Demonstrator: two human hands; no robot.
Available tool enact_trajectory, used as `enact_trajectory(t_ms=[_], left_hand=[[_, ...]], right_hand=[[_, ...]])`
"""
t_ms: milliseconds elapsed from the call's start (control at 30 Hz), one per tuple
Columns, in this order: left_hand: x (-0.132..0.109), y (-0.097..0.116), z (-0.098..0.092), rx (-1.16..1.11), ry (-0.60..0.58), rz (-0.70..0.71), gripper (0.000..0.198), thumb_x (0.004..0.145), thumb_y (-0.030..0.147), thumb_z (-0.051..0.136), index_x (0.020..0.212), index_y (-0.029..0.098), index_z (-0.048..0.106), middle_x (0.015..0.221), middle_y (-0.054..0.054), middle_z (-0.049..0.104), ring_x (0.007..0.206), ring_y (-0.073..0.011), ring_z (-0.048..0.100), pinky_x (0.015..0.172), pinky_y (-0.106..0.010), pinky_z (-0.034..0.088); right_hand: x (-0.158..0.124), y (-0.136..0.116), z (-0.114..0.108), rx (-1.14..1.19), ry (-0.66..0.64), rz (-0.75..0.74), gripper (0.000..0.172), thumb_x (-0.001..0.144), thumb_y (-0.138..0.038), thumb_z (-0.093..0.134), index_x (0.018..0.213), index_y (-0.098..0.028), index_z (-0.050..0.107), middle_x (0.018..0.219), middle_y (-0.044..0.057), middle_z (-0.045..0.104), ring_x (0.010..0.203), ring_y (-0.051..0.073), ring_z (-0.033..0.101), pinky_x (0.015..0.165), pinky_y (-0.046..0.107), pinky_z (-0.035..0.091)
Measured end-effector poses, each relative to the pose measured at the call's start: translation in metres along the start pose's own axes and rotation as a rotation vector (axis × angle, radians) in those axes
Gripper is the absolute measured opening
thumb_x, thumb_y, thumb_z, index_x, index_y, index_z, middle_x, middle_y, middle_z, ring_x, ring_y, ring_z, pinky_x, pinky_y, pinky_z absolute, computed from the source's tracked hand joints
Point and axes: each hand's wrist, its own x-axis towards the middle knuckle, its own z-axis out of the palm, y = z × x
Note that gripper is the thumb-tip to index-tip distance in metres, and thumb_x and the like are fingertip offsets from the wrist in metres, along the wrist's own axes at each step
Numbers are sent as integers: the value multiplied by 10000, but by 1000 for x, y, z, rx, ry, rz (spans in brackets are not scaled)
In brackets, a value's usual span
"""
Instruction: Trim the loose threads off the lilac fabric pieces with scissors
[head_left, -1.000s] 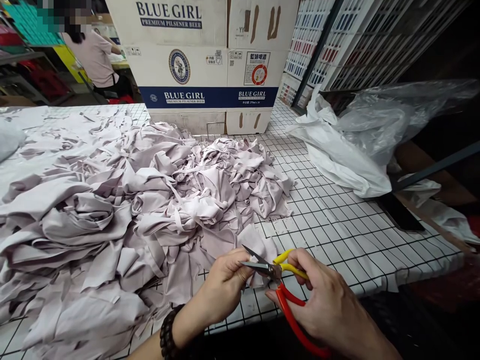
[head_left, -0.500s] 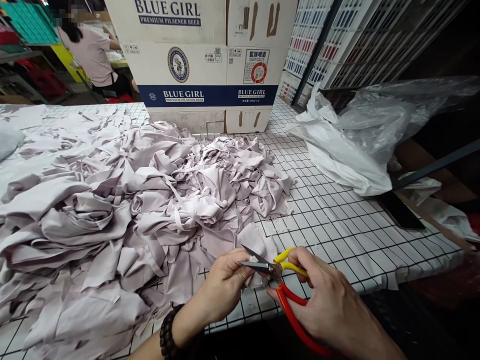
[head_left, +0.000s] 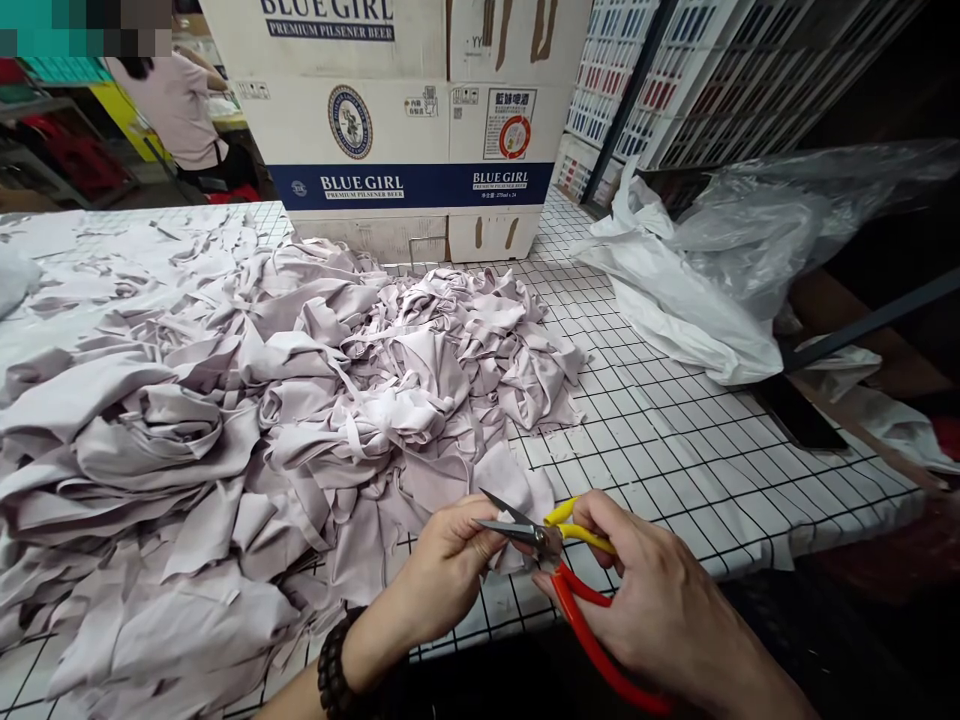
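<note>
My right hand (head_left: 645, 580) grips a pair of scissors (head_left: 549, 542) with red and yellow handles. The blades are parted and point left, toward the fingers of my left hand (head_left: 454, 560). Between the left thumb and fingers is pinched a small pale pink fabric piece (head_left: 510, 555), partly hidden behind the blades and fingertips. A beaded bracelet (head_left: 335, 665) circles the left wrist. Just beyond both hands lies a large heap of pale pink fabric pieces (head_left: 420, 360), crumpled and overlapping, spreading to the left.
A large white beer carton (head_left: 405, 130) stands behind the heap. Plastic bags (head_left: 690, 300) lie at the right, near a dark flat phone-like object (head_left: 802, 415). White crates (head_left: 720, 90) are stacked behind. The table has a grid-patterned cover (head_left: 660, 460). Another person (head_left: 180, 110) is at the upper left.
The view has shifted slightly, so the background sits a little higher and further left. Both hands and the parted scissors stay almost where they were.
</note>
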Motion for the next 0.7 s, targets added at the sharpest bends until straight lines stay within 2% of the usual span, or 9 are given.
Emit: enact_trajectory(t_ms=[367,700], left_hand=[[-1,-4,2,-111,18,-44,456,892,529,559,773,132,748,705,-35,592,641,-126,495,626,-227,397],[-2,-2,3,-176,12,-88,496,849,573,594,723,115,736,668,-28,549,602,-121,483,590,-238,389]], right_hand=[[0,0,3,15,29,-34,304,786,-433,627,748,-262,378,548,-89,416,443,111,414,424,223,350],[0,5,6,36,9,-18,365,748,-388,642,712,-266,300,525,-109,292,430,96,300,410,222,280]])
